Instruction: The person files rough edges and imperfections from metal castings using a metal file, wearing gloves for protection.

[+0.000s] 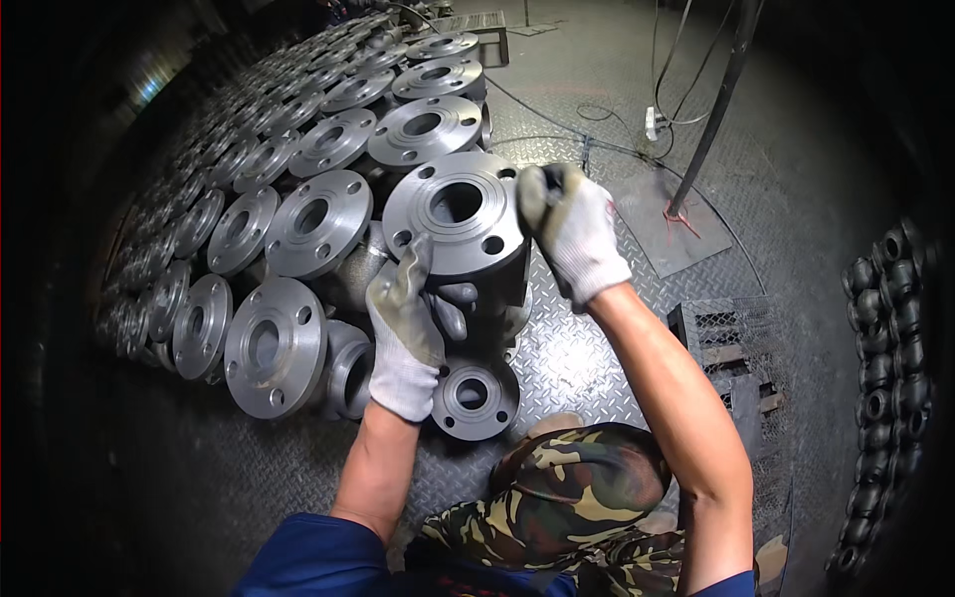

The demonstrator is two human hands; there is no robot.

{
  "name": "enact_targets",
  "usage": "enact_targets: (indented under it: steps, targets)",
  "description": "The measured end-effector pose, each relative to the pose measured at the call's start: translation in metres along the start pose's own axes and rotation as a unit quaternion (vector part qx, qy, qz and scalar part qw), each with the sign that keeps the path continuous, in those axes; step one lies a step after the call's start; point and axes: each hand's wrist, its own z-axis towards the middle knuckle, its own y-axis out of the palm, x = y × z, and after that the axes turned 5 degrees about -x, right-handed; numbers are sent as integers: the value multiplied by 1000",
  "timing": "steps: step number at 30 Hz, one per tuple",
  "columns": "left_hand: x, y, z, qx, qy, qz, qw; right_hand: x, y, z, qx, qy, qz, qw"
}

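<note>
A grey metal flanged valve body (416,204) stands in front of me, its round flange face up, with a wide centre bore and several bolt holes. My left hand (410,318), in a grey-coated white glove, grips the near rim: the thumb lies by a bolt hole and the fingers reach underneath. At the flange's right edge my right hand (577,224), gloved the same way, is closed and slightly blurred. Something dark shows at its curled fingers, too unclear to name. A smaller flange (473,400) faces me below the left hand's wrist.
Rows of similar flanged bodies (316,221) fill the left side. To the right are a dark pole (711,114) on a floor plate (668,224), cables, a black crate (721,333) and stacked dark fittings (877,373). Beneath lies tread-plate flooring (587,373).
</note>
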Motion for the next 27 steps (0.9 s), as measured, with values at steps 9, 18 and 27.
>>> enact_targets:
  steps: [9,18,27]
  targets:
    - [5,-24,14,38,-64,-72,995,56,-130,-113,86,51,-139,985]
    - [-2,-21,6,41,-28,-101,994,52,-268,-260,-8,88,-57,994]
    - [0,-29,11,34,-1,-22,999,48,-298,-340,222,192,114,949]
